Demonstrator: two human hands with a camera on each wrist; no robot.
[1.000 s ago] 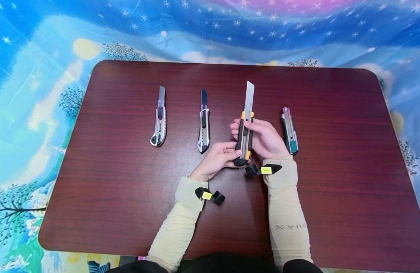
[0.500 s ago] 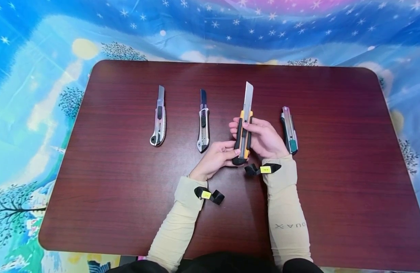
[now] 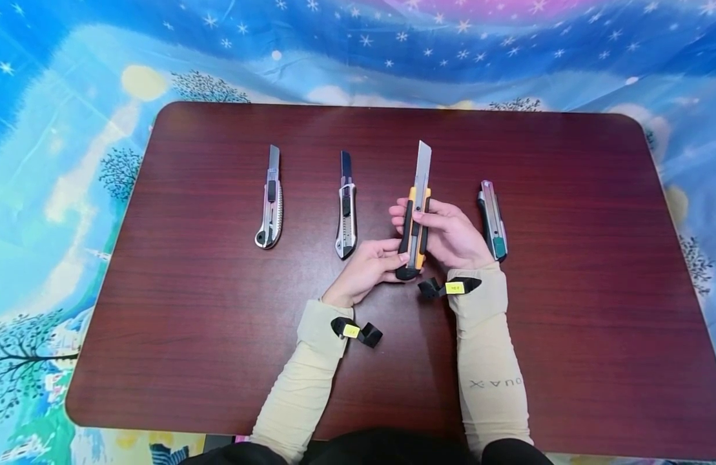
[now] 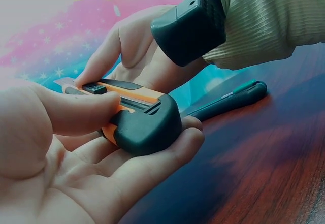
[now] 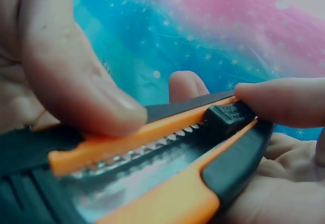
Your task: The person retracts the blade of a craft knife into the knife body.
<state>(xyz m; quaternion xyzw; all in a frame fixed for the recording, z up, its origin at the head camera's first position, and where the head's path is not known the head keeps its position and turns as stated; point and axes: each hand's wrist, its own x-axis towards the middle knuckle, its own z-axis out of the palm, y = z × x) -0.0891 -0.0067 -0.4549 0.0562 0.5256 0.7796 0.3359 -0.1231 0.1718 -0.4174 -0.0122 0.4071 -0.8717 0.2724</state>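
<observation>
Now pinching a yellow-and-black cutter [image 3: 414, 244] with left hand [image 3: 366, 266] at its butt and right hand [image 3: 455, 239] by its slider [image 5: 227, 117], pointing its blade [image 3: 423, 165] toward the table's far edge [image 3: 381, 110].

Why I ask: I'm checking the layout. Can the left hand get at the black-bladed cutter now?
Probably yes, once the left hand releases the yellow cutter it pinches; nothing visible lies between that hand and the black-bladed cutter.

A red-brown, wood-grained, round-cornered table [image 3: 189, 323] bears a silver metal cutter [image 3: 270, 200]. Alongside lie a dark-bladed silver cutter [image 3: 346, 206] and a green-and-black cutter [image 3: 493, 219].
</observation>
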